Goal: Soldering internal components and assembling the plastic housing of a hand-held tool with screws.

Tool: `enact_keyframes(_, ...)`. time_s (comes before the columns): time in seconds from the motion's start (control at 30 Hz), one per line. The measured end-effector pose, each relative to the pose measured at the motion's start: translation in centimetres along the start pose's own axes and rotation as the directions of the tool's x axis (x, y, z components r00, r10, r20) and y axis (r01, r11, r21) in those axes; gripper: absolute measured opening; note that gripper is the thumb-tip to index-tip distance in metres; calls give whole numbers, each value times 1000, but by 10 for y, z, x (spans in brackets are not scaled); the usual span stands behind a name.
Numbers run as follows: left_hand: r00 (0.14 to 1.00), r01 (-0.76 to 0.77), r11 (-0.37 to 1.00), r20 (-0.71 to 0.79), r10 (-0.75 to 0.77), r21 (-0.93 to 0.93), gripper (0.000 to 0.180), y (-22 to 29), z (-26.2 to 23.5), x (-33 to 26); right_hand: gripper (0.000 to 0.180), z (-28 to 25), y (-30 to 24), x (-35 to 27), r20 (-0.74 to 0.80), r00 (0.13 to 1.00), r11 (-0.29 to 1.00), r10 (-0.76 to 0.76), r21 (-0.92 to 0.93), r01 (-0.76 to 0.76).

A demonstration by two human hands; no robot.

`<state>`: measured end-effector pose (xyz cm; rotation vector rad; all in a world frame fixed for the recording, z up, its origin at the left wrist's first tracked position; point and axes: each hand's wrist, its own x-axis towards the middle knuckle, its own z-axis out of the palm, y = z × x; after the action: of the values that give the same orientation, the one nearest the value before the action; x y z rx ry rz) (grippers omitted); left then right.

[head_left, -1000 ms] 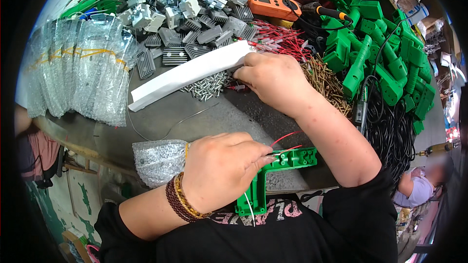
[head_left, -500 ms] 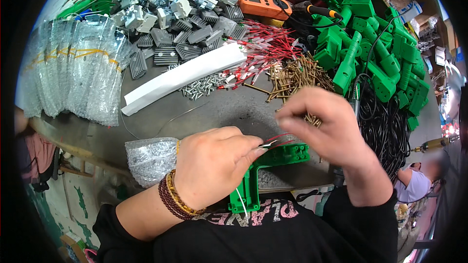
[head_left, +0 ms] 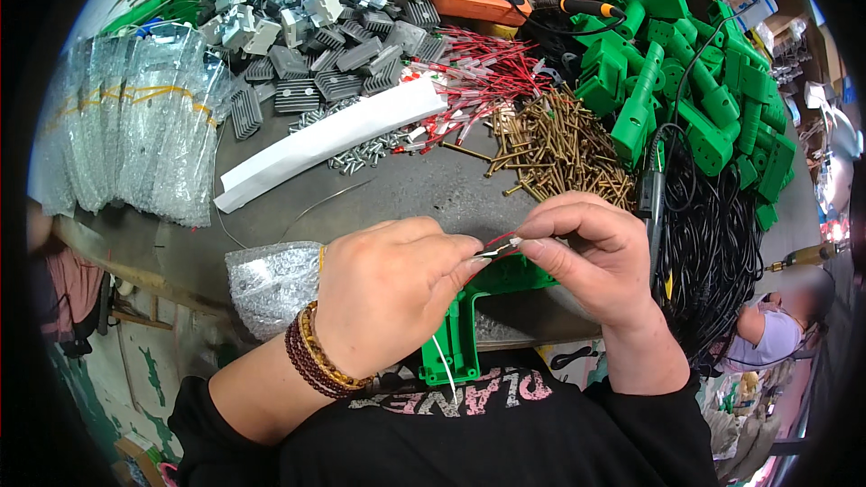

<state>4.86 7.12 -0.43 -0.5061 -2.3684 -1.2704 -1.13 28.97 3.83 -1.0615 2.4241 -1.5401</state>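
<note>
While pinched in both hands, thin wires — below, white wire across an open green shell.

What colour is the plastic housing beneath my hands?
The housing is bright green, best seen in the head view.

Black top worn, sleeves plain black; across front, block lettering printed in pink and pale grey. On left wrist, beaded bracelets worn: dark red-brown, amber-yellow.

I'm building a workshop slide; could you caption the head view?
Both hands pinch thin wires over an open green housing, with brass-coloured screws heaped beyond.
</note>
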Motion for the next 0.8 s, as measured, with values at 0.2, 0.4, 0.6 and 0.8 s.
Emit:
enact_keyframes(0.2, 999, -44, 997, -12, 45, 58, 19, -1, 1, -2, 15, 17, -3, 5, 60, 997, 995, -52, -84, 57)
enact_keyframes(0.4, 991, 133, 989, 5, -133, -57, 45, 3, -1, -6, 16, 22, -2, 9, 129, 991, 1000, 24, 14, -26)
enact_keyframes(0.6, 998, -58, 998, 12, 58, 13, 32, -1, -1, -4, 12, 14, -8, 2, 93, 995, 968, 23, -252, 1)
enact_keyframes(0.8, 996, -86, 996, 0, 86, 13, 13, 0, -2, 1, 11, 18, -9, -1, 89, 996, 943, 10, -333, 20)
